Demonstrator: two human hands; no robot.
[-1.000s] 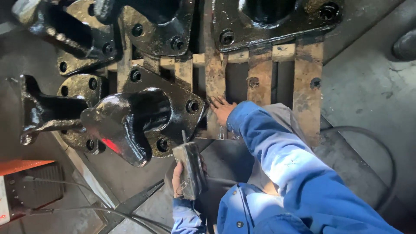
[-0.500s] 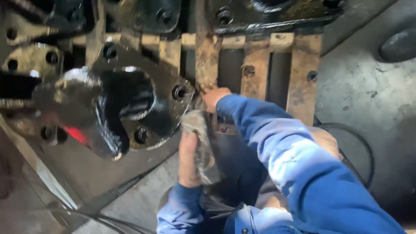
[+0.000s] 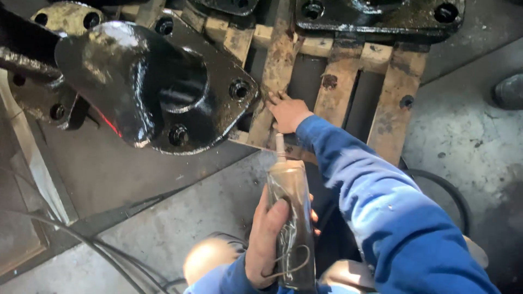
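Head view: left hand (image 3: 267,239) grips tube (image 3: 291,218) (nozzle up).

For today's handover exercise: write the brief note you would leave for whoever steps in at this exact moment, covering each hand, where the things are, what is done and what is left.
Left hand: wrapped around a grimy squeeze tube, nozzle pointing up toward the pallet.
Right hand: empty, fingers resting on a rusty slat of the wooden pallet, just beside the flange of the black cast housing.
Things: the housing lies tilted on the pallet, bolt holes and bore facing up; more black castings sit at the pallet's far edge.
Done: the tube is in hand.
Left: nothing from the tube shows on the housing yet; its nozzle is clear of the flange.
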